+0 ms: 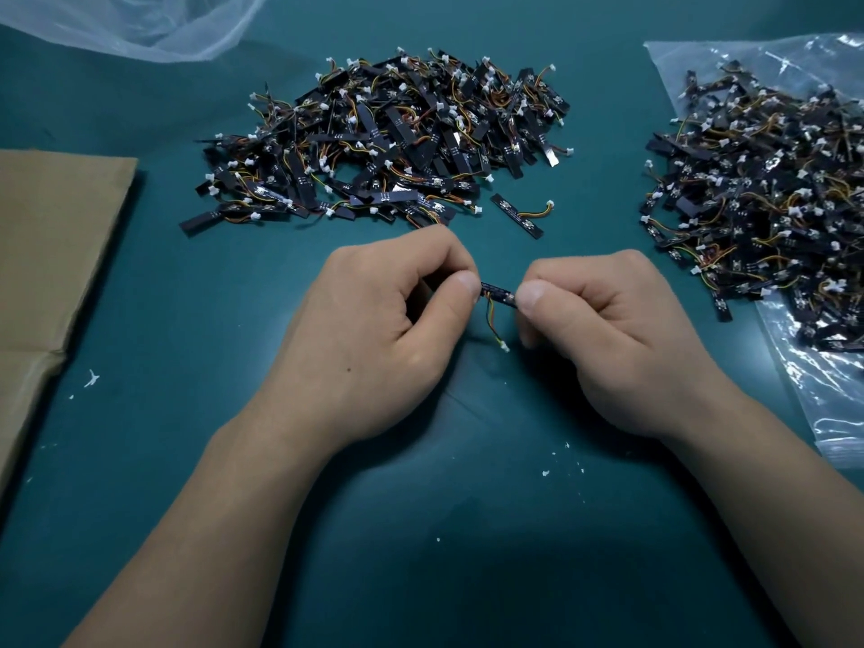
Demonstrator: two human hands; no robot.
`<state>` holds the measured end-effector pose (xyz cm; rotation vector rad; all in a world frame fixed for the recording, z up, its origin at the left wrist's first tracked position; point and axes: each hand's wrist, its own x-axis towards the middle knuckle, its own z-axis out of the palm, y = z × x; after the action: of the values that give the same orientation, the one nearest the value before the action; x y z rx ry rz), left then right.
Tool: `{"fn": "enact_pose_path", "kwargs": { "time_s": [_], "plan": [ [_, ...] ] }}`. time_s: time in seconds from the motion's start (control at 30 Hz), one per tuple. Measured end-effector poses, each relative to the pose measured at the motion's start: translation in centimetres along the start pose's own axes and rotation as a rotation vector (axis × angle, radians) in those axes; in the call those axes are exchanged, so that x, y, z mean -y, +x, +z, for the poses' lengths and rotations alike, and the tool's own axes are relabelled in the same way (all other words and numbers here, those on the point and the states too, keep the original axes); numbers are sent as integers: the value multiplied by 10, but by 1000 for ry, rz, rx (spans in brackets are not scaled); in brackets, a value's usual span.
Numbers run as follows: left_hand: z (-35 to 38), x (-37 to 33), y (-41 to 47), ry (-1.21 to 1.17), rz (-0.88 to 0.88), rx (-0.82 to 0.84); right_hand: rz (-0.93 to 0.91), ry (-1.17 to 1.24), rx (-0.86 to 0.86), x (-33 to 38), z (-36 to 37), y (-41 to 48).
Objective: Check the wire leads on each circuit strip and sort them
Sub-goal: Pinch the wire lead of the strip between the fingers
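The left hand and right hand cover the ends of the strip; the right pile runs off-frame.

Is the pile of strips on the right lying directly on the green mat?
No, the right pile lies on a clear plastic bag spread over the mat.

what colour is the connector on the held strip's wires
White. The connector dangles below the circuit strip, seen in the head view.

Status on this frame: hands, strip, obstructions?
Holding: left hand and right hand each pinch one end of the circuit strip. Its wire leads hang below. Nothing blocking; far pile, right pile lie apart.
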<state>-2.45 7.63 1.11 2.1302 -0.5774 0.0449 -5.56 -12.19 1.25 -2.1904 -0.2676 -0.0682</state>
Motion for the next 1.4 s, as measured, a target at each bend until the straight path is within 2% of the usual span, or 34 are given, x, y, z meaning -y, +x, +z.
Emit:
{"fn": "enact_pose_path", "kwargs": {
  "time_s": [0.13,0.23,0.3,0.37,0.43,0.47,0.53,0.6,0.7,0.77,0.97,1.17,1.4],
  "plan": [
    [0,1,-1,-10,1,54,-32,5,80,-1,-5,-1],
    [0,0,-2,-23,17,29,-48,49,64,-2,-3,-1],
    [1,1,0,-74,1,-46,-57,124,-39,-4,-1,0],
    [2,5,3,-143,-46,-132,-75,236,-249,-6,1,1],
    [3,8,4,-146,-80,-157,-26,395,-419,-9,0,4],
    [3,8,4,-125,-80,-146,21,419,-446,-10,-1,6],
    [4,8,3,-57,-66,-100,69,307,-428,-14,1,8],
    [6,7,1,24,-57,-56,32,38,-379,-14,5,7],
    [6,8,0,63,-69,-38,45,-423,-210,-12,13,7],
    [6,8,0,44,-79,-42,95,-544,-132,-11,15,8],
    [7,4,0,75,-51,-39,10,-477,-235,-9,12,7],
    [7,5,0,94,-67,-18,9,-509,-210,-9,15,7],
    [6,6,2,87,-80,-12,-141,-239,-206,-7,11,2]
  ]
}}
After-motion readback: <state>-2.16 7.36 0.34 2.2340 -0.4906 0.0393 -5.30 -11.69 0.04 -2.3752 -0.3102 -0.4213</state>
